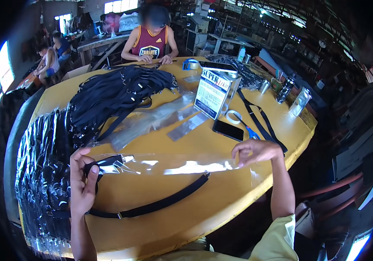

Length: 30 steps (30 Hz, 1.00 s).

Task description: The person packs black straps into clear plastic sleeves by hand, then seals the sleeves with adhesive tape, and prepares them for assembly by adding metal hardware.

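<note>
My left hand is closed around a bunched end of black suspenders at the mouth of a long clear plastic sleeve. A folded black part with a metal clip sits inside the sleeve's left end. The rest of that strap hangs down and curves over the yellow table to another clip. My right hand pinches the sleeve's far end between thumb and finger, holding it stretched out flat. More clear sleeves lie beyond, beside a large pile of black suspenders.
Packed suspenders are stacked at the left edge of the yellow table. Beyond my right hand are a phone, scissors, a tape roll and a tall can. Across the table, a person handles a strap.
</note>
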Available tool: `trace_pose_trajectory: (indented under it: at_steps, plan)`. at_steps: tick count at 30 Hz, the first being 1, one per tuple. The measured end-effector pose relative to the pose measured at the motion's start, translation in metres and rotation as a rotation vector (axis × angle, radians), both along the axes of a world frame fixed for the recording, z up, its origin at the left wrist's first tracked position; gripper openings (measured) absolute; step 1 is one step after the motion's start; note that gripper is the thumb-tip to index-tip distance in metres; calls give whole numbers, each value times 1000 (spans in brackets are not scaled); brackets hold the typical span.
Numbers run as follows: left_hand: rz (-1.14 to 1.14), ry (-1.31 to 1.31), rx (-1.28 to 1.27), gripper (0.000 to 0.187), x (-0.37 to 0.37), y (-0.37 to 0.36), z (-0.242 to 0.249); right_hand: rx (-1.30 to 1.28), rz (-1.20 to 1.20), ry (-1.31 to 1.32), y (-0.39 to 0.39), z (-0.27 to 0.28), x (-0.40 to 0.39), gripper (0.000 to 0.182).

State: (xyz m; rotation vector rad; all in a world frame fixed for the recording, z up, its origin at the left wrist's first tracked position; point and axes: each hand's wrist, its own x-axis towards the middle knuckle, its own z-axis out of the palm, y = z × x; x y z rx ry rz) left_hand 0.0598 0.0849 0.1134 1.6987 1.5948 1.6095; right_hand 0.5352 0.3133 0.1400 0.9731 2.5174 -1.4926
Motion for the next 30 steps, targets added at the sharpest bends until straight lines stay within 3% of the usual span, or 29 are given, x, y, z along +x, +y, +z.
trace_pose_trajectory:
  at_steps: [8,10,11,14,16,18,19,20,25,30]
  plan:
    - [-65,27,-70,40,18,15,-19,243,-259,-299,86,39,26,41]
    - [-76,181,-37,40,23,23,-25,404,-325,-635,107,32,24,46]
    - [-92,203,-53,41,32,26,-22,411,-322,-629,116,18,26,46]
    - [-151,197,-75,45,48,39,-32,885,-519,-774,131,-48,12,57]
    - [-136,169,-112,45,51,46,-44,1096,-519,-677,84,-47,-38,54]
    - [-253,227,-75,48,50,52,-53,885,-530,-255,43,-43,-90,54]
    - [-252,235,-89,48,51,52,-53,797,-338,59,33,-56,-107,50]
    - [-246,206,-102,49,53,52,-53,492,-177,347,2,-40,-139,49]
    - [-222,183,-136,50,59,48,-46,-94,109,566,-30,-79,-222,49]
    - [-261,178,-235,54,45,42,-40,-301,186,527,-23,-79,-229,50]
